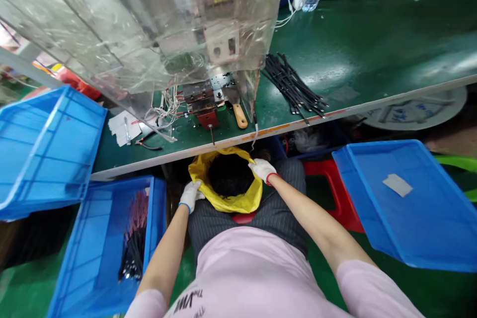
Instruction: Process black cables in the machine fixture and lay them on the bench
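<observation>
Between my knees, below the bench edge, sits a yellow bag [238, 204] with its mouth held wide; its inside is dark, and I cannot make out what lies there. My left hand [191, 195], in a white glove with a blue cuff, grips the bag's left rim. On the right rim, my right hand [263, 170], gloved in white with a red cuff, is closed on the folded edge. Just above on the bench stand a machine fixture [203, 102] and a scraper [240, 115] with a wooden handle.
A plastic-covered machine [149, 25] stands on the green bench [372, 44]. Black cables [294, 87] lie to its right, pliers [148, 145] to its left. A blue bin [100, 253] holds more cables; another blue bin [417, 208] sits by a red stool [335, 194].
</observation>
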### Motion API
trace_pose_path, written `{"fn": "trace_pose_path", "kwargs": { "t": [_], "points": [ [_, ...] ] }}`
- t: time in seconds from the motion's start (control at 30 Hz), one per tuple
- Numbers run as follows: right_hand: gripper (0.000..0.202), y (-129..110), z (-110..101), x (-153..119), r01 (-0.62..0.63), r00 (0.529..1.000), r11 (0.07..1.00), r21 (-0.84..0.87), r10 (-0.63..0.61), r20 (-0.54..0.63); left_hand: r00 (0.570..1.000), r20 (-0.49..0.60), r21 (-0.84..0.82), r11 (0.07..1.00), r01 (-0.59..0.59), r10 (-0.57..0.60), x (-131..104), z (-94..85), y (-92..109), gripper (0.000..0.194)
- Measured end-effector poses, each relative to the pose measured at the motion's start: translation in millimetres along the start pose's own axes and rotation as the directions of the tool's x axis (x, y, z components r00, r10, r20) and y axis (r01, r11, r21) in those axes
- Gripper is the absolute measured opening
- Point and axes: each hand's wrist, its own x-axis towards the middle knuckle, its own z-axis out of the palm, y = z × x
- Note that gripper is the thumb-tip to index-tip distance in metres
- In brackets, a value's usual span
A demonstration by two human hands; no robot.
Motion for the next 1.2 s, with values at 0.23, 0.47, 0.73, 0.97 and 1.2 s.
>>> {"fn": "trace_pose_path", "kwargs": {
  "t": [0.23,0.47,0.73,0.97,1.2],
  "points": [
    [0.022,23,-12,-31,-0.044,0.993,0.848,0.528,0.095,-0.069,0.997,-0.060,-0.207,0.976,-0.065,0.054,-8,1.8,1,0.010],
    [0.022,79,-23,-50,0.055,0.969,0.226,0.973,0.222,-0.106,0.978,-0.207,-0.358,0.931,-0.070,-0.006,-19,-10.0,12,0.023],
    [0.019,125,-33,-69,0.089,0.988,-0.228,0.970,0.143,-0.057,0.971,-0.227,-0.432,0.901,-0.037,-0.069,-36,-2.0,22,0.025],
    [0.020,126,-30,-65,0.075,0.996,-0.336,0.939,0.063,-0.057,0.972,-0.225,-0.419,0.907,-0.030,-0.072,-44,12.2,21,0.026],
    [0.014,124,-34,-68,0.052,0.996,-0.359,0.932,0.088,-0.021,0.970,-0.231,-0.404,0.915,-0.022,-0.079,-47,12.9,19,0.027]
  ]
}}
